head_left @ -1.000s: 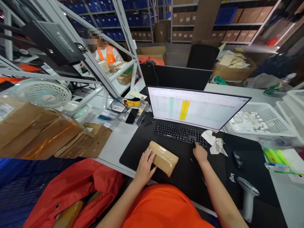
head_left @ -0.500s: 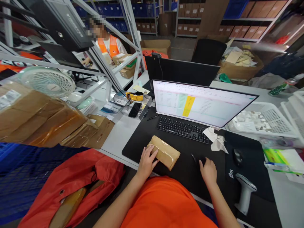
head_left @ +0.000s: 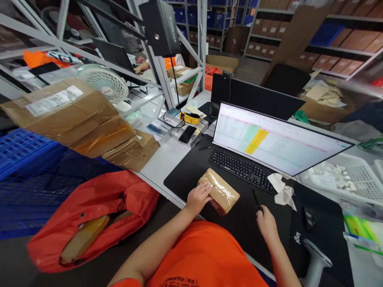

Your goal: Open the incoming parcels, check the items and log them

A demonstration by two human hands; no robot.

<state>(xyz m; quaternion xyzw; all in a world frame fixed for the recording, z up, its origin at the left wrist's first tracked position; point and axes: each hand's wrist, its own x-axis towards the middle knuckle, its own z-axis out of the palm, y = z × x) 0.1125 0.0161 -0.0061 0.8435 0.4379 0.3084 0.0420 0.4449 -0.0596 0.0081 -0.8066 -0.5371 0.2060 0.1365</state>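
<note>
Tan taped parcel [head_left: 220, 192]: long axis 10-to-4 o'clock.
Left hand [head_left: 199, 198]: nearer, on its 8 o'clock side, flat, unclamped.
Right hand [head_left: 266, 225]: farther, at 4 o'clock, closed on slim black pen [head_left: 257, 201].

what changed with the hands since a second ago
The right hand has moved back from the keyboard and down to the black desk mat, and has picked up the black pen that lay there, now holding it tilted upright. The left hand stays on the taped brown parcel, which has hardly moved. The keyboard stays in place; only the view has swung.
</note>
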